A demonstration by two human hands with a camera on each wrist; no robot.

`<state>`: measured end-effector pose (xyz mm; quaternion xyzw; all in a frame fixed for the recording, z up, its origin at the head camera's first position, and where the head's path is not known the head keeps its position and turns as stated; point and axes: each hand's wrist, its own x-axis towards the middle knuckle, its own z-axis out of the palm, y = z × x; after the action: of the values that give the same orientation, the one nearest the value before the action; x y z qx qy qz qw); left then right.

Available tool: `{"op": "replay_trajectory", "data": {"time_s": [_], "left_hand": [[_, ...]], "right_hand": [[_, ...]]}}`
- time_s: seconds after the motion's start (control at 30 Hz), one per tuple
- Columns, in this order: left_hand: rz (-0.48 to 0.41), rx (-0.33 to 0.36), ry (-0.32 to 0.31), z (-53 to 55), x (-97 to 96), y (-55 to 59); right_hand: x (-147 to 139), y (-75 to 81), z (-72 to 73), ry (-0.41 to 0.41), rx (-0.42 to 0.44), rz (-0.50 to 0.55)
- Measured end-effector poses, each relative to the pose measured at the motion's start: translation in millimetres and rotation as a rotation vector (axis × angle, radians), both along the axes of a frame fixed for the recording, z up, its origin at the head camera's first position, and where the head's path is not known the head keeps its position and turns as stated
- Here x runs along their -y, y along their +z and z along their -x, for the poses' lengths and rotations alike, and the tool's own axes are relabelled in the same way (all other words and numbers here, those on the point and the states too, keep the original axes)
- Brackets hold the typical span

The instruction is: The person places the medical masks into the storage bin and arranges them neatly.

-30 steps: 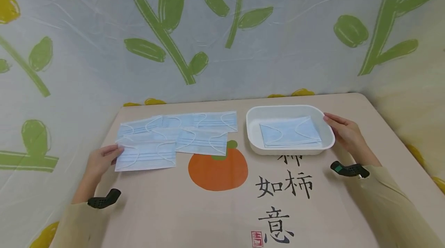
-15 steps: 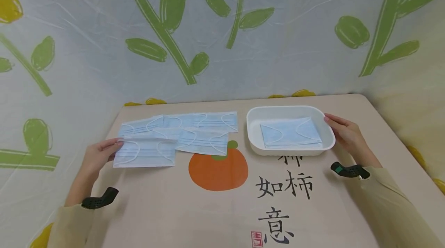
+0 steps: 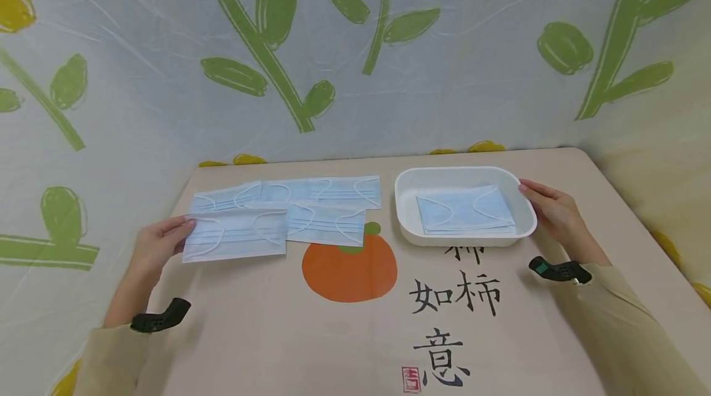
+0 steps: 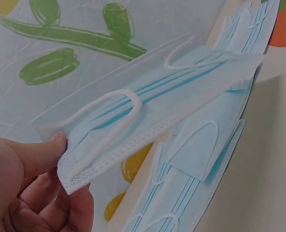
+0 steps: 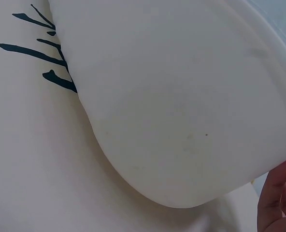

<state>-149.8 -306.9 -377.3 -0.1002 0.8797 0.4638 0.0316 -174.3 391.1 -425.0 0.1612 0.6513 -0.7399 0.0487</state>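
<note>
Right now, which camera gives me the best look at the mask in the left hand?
The left wrist view: the held mask appears large, pleats clear, one end pinched by the left hand. The head view shows it smaller, in front of other masks. The right wrist view misses it, showing mostly the white tray.

**Left hand (image 3: pixel 158 245) pinched, right hand (image 3: pixel 557 214) gripped, well apart**

Left thumb (image 4: pixel 34 157) lay on top, left fingers (image 4: pixel 80 210) curled underneath. Right fingers (image 5: pixel 271 198) bent, partly cut off in wrist view. Left forearm (image 3: pixel 126 297) ran up from lower left, bare above left sleeve (image 3: pixel 111 359). Right sleeve (image 3: pixel 633 316) slanted in from lower right.
</note>
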Motion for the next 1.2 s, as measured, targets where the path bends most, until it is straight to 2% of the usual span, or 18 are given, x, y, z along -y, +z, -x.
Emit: {"op": "replay_trajectory", "data": {"time_s": [0.33, 0.53, 0.7, 0.93, 1.2], "left_hand": [[-0.009, 0.028, -0.032, 7.1, -26.5, -5.5], [-0.04, 0.048, -0.005, 14.3, -42.1, -8.3], [-0.07, 0.05, -0.003, 20.0, -55.8, -9.4], [-0.104, 0.042, -0.025, 27.2, -75.5, -8.9], [-0.134, 0.037, -0.038, 39.2, -100.3, -9.4]], "right_hand": [[1, 0.3, 0.6, -0.003, 0.027, -0.044], [1, -0.4, 1.0, -0.008, 0.038, -0.042], [1, -1.8, 0.4, -0.003, 0.056, -0.055], [0, -2.5, -0.8, -0.002, 0.034, -0.017], [-1, -3.5, 0.3, -0.008, 0.061, -0.078]]}}
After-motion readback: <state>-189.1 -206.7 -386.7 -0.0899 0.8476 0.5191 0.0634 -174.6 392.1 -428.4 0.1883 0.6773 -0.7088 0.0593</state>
